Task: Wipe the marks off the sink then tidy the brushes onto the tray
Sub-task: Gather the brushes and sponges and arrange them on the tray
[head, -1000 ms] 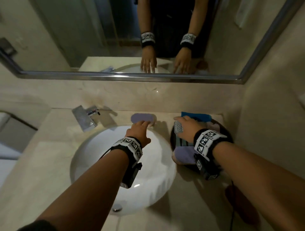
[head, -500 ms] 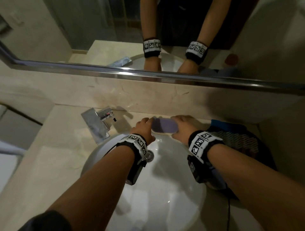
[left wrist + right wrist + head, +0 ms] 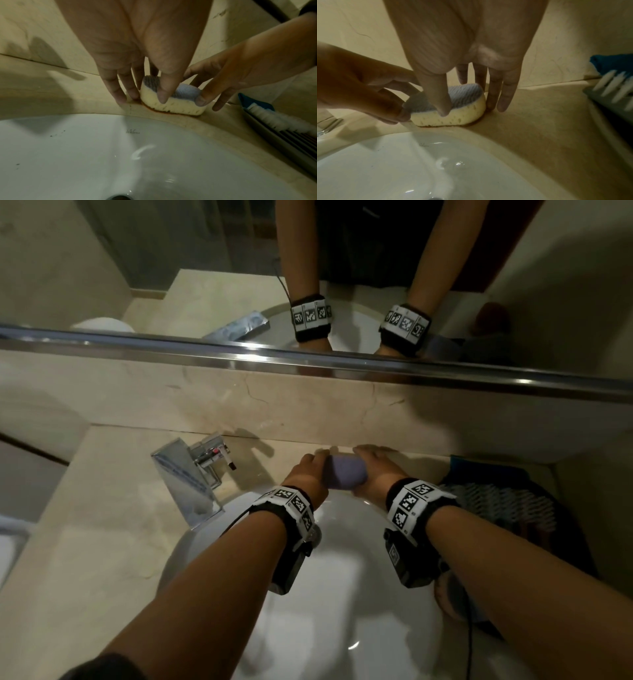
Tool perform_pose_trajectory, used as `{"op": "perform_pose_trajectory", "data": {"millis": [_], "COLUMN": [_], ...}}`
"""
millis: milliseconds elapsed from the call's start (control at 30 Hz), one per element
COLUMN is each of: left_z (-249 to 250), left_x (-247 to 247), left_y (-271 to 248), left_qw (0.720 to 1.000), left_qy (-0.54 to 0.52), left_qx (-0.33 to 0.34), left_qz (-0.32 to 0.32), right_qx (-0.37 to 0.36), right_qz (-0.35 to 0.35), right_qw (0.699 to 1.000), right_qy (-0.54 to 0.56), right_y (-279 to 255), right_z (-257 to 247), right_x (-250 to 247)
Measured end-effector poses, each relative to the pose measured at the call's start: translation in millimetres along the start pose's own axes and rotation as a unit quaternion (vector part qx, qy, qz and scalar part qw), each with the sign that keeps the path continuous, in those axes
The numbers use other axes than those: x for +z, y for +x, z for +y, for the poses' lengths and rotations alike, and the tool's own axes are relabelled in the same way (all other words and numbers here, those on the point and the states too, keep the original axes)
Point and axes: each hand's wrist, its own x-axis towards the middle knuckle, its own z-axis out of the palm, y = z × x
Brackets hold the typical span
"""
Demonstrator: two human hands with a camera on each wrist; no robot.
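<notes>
Now both hands pinch the sponge (image 3: 171, 104): left hand (image 3: 145, 56) one end, right hand (image 3: 462, 44) the other, ready to lift it toward the sink (image 3: 85, 155) marks.

The head view looks steeply down from above, along both forearms, facing the wall and mirror (image 3: 308, 285) beyond the sink (image 3: 342, 594). Each wrist view sits close under its own palm, looking along the fingers toward the wall. All three share the sponge (image 3: 344, 477) on the surface (image 3: 85, 542) between the left grip (image 3: 137, 81) and the right grip (image 3: 467, 83), plus the sink's rim.
</notes>
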Motion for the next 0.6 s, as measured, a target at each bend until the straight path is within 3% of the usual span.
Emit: {"op": "perform_pose_trajectory", "data": {"millis": [167,333,600], "left_z": [3.4,13.4,38.5], "left_x": [0.2,-1.0,-4.0], "left_y": [-6.1,-21.9,-63.7], "left_qw": [1.0,0.996,0.989], "left_qy": [-0.013,-0.033,-0.028], "left_qx": [0.009,0.049,0.087], "left_qz": [0.023,0.067,0.114], "right_qx": [-0.01,-0.046,-0.076], "right_qz": [-0.006,0.066,0.099], "right_qw": [1.0,0.997,0.992], "right_qy": [0.026,0.011,0.012], "right_y": [-7.4,-37.2,-78.9], "right_z": [-2.4,9.8,20.3], "right_x": [-8.3,-12.1,-30.5]}}
